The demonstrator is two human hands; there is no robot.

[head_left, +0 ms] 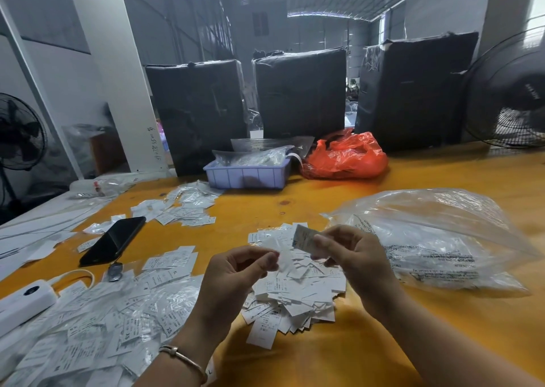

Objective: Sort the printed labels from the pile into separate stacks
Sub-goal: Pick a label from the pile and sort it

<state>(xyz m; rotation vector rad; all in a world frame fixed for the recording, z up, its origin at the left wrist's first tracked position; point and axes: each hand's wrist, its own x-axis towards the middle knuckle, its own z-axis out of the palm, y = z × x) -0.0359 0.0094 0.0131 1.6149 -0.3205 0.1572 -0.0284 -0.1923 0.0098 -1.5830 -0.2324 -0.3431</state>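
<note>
A loose pile of white printed labels [295, 292] is spread on the yellow desk [368, 354], and it is taken here as the landmark. Just above the pile, both hands are raised. By the right hand [354, 257], a single label [305, 237] is pinched between thumb and fingers [320, 243] and held tilted, its printed face turned partly toward the camera. By the left hand [236, 268], a thin clear or white slip [275, 246] is pinched at the fingertips; what exactly it is cannot be told because of blur. A thin bangle [184, 357] is worn on the left wrist.

To the left of the pile, a wide spread of labels in clear sleeves [112, 321] is laid, some marked XS. A black phone [113, 240] lies beyond that spread, and a white power bank [23, 301] with a cable rests at the far left edge. Behind and left of the pile, a smaller scatter of labels [182, 206] is seen. To the right of the pile, a large clear plastic bag [436, 239] with printed text is lying. Farther behind the pile, a lilac tray [246, 175] holding clear packets and an orange plastic bag [345, 158] are set, with three black-wrapped bundles [300, 91] standing behind them.
</note>
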